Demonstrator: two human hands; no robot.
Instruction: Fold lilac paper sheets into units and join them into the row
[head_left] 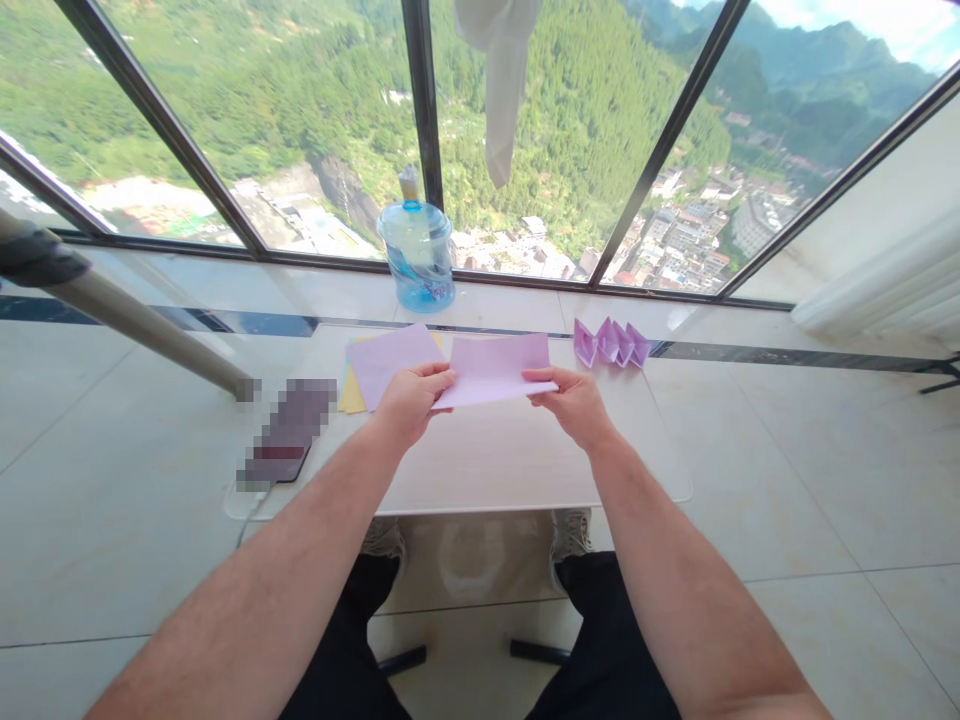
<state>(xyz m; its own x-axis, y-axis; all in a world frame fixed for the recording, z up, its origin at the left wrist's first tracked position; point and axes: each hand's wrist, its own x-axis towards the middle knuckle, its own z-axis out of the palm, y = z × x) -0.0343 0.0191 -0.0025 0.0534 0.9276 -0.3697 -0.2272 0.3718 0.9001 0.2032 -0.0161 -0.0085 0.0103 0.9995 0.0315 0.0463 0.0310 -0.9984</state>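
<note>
A sheet of light purple paper [499, 370] is held up above the table, with a crease running across it and its far part tilted upward. My left hand [411, 402] pinches its left edge, thumb on top and fingers beneath. Gripping the right edge in the same way is my right hand [571, 402]. Behind my left hand lies a stack of coloured paper [390, 360], purple on top with yellow and blue edges showing below. Several folded purple paper pieces [611, 343] stand in a row at the table's back right.
The white table [495, 470] stands before my knees. A phone [292, 430], partly pixelated, lies at its left with a cable. A blue water jug [416, 255] stands by the window, and a slanted pole [150, 325] is at the left.
</note>
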